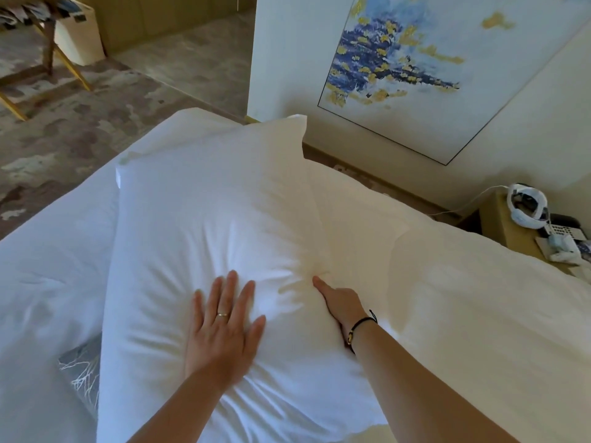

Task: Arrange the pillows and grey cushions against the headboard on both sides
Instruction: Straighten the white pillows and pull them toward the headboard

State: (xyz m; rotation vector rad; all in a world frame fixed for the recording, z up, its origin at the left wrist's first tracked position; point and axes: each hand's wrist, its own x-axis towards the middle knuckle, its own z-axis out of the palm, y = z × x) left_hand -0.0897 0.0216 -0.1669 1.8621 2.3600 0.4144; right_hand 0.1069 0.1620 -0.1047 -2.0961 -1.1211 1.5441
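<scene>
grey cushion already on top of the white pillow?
No. The grey cushion lies low at the left, partly tucked under the white pillow, which the left hand presses flat on.

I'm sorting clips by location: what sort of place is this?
Probably a hotel bedroom: a bed with white pillows, a bedside table carrying a desk phone, and a folding luggage rack.

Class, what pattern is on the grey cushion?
White branch-like lines on the grey cushion, in the head view.
</scene>
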